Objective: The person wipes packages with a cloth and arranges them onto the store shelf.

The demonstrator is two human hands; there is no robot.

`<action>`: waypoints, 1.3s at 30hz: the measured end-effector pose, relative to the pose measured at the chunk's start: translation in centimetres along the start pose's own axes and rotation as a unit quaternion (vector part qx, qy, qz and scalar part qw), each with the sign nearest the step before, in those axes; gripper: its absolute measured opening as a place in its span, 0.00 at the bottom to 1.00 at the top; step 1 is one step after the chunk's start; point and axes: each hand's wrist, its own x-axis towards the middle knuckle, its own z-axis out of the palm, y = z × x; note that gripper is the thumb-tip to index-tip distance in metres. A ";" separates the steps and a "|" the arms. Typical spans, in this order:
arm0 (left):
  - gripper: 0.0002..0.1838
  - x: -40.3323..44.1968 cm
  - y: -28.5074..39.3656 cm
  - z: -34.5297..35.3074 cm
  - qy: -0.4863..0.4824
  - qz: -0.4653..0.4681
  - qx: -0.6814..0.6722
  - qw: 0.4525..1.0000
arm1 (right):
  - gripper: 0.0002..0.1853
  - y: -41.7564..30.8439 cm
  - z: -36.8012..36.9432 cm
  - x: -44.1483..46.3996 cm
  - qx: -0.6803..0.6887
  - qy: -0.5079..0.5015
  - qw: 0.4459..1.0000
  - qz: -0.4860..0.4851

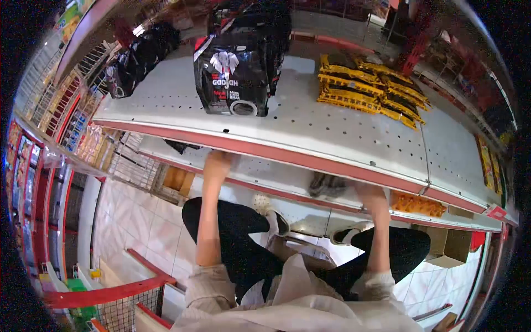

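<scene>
My left hand [219, 162] reaches in under the red front edge of the upper shelf [298, 122]. Its fingers are blurred and mostly hidden by that edge. Further right, my right hand [369, 193] also goes beneath the upper shelf, over the lower shelf [260, 169], with its fingers out of sight. Close to its left is a dark, smeared package [327, 184]; whether the hand touches it is unclear. An orange packet row [417, 205] lies to the right of my right hand on the lower level.
Black bags with an elephant print [232, 77] stand on the upper shelf. Yellow-and-black packets [370, 86] are stacked to their right. A cardboard box [448, 243] sits at lower right. Behind my left arm are a red-railed shelf [110, 290] and a tiled floor [138, 221].
</scene>
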 end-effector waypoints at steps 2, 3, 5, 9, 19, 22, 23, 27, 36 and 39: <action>0.16 2.2 -3.9 4.2 0.123 0.016 -0.008 0.992 | 0.12 -5.1 -4.6 -4.9 0.102 -0.139 0.982 -0.071; 0.15 3.4 -6.5 6.4 0.150 0.044 -0.062 0.986 | 0.12 -5.7 -3.7 -6.4 0.121 -0.300 0.922 -0.214; 0.14 4.5 -7.4 8.4 0.114 -0.043 -0.214 0.969 | 0.13 -10.4 -4.0 -10.1 0.277 -0.546 0.690 -0.386; 0.15 4.5 -5.8 10.8 0.234 -0.030 -0.291 0.927 | 0.15 -12.9 -3.0 -12.2 0.260 -0.495 0.597 -0.576; 0.18 2.8 -3.3 13.4 0.311 -0.001 -0.334 0.890 | 0.15 -14.0 -3.7 -13.0 0.373 -0.456 0.541 -0.600; 0.22 1.9 -2.6 12.8 0.249 -0.032 -0.324 0.912 | 0.14 -14.1 -3.8 -13.2 0.387 -0.447 0.530 -0.608; 0.27 2.0 -3.0 12.7 0.223 -0.045 -0.370 0.900 | 0.14 -14.2 -3.9 -13.3 0.390 -0.444 0.526 -0.611; 0.19 2.5 -4.0 13.8 0.291 0.044 -0.386 0.874 | 0.14 -14.5 -4.3 -13.5 0.408 -0.432 0.508 -0.623; 0.18 1.9 -3.4 13.3 0.241 -0.005 -0.378 0.894 | 0.14 -15.0 -4.1 -13.6 0.431 -0.421 0.487 -0.633; 0.21 3.5 -6.4 14.4 0.247 0.019 -0.354 0.902 | 0.14 -15.3 -4.1 -13.8 0.432 -0.420 0.481 -0.637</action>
